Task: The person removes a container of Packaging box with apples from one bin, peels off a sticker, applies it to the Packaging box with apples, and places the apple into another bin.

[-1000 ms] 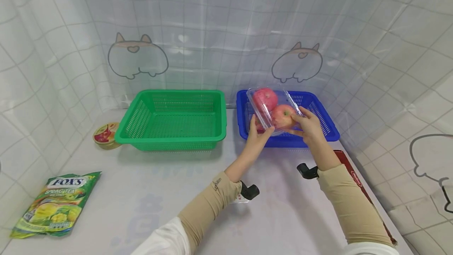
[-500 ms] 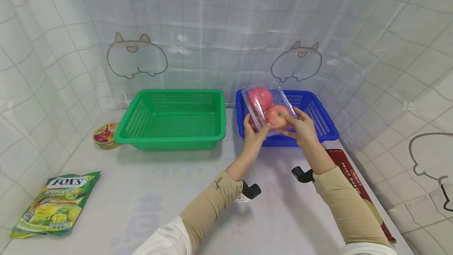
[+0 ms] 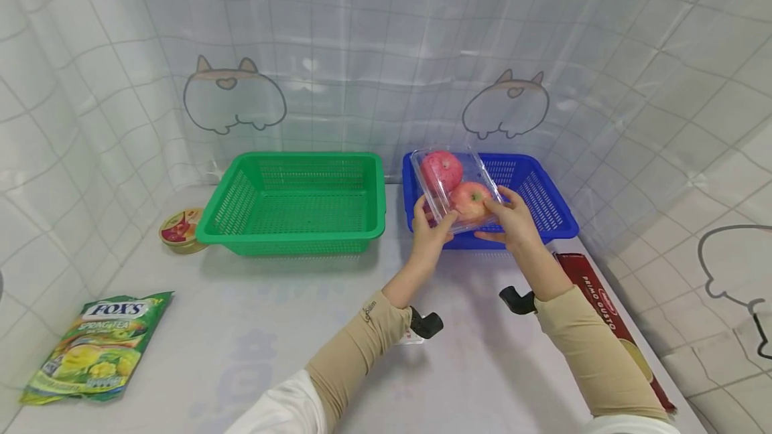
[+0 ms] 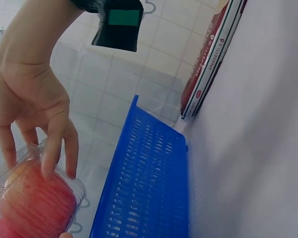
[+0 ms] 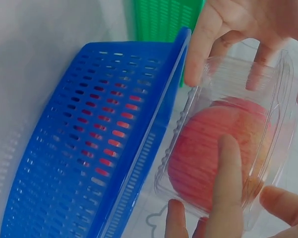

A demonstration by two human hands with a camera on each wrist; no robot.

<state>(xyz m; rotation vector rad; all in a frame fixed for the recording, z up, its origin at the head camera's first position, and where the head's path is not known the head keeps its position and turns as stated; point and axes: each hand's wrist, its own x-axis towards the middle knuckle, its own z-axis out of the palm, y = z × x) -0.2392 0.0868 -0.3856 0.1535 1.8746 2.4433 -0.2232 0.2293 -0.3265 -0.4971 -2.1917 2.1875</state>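
A clear plastic clamshell box (image 3: 485,169) with red apples (image 3: 470,201) inside is tilted over the blue basket (image 3: 551,209) in the head view. My left hand (image 3: 428,240) grips its near left corner, thumb on top. The right hand (image 3: 517,225) holds the near right edge, fingertips pressed on the plastic. Seen from the right wrist, right-hand fingers (image 5: 228,188) lie across the box, while the left hand (image 5: 248,25) grips its other end. Something red shows through the blue basket's slots, mostly hidden.
A green basket (image 3: 291,246) stands left of the blue one, with a round tin (image 3: 181,230) beside it. At front left lies a green FOX'S candy bag (image 3: 99,347). A red spaghetti box (image 3: 603,313) lies along the right edge. A white card (image 3: 415,337) is partly hidden beneath the left wrist.
Both hands have shifted the clamshell box of apples slightly left, then a little lower. As the right arm moved left, more of the spaghetti box came into view.
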